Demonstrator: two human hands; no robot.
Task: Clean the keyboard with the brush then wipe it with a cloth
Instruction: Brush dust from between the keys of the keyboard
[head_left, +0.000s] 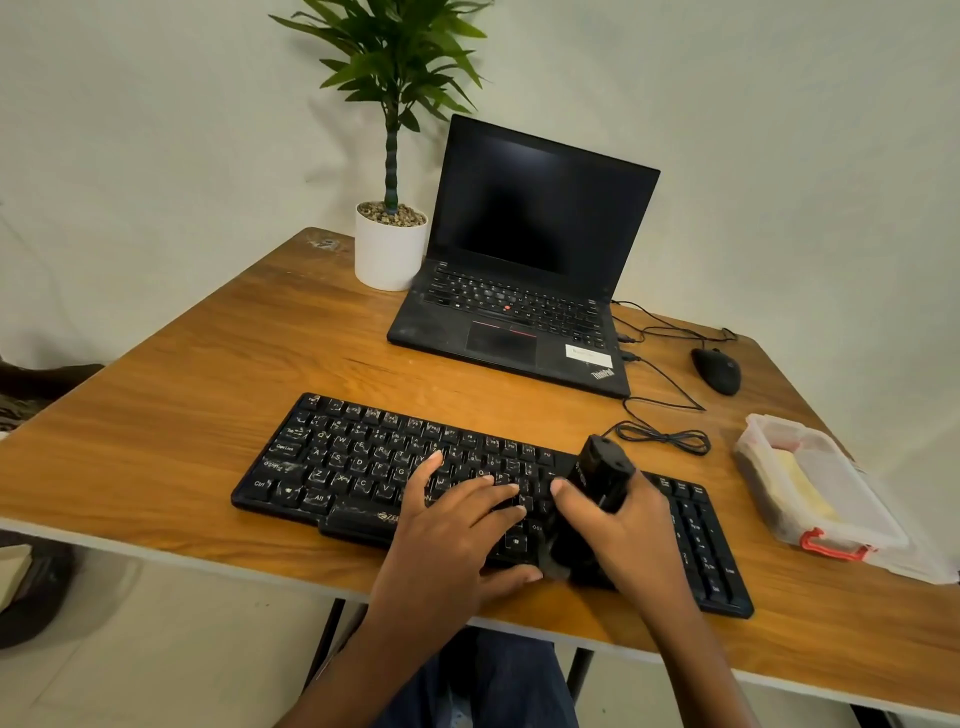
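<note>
A dusty black keyboard lies near the front edge of the wooden table. My left hand rests flat on its middle keys with fingers spread. My right hand is closed around a black brush, its handle pointing up and away. The blurred lower end of the brush sits on the keys right of centre. A yellow cloth lies inside a clear plastic box at the right.
An open black laptop stands behind the keyboard. A white potted plant sits to its left. A black mouse and loose cables lie at the right rear. The clear box has a red latch.
</note>
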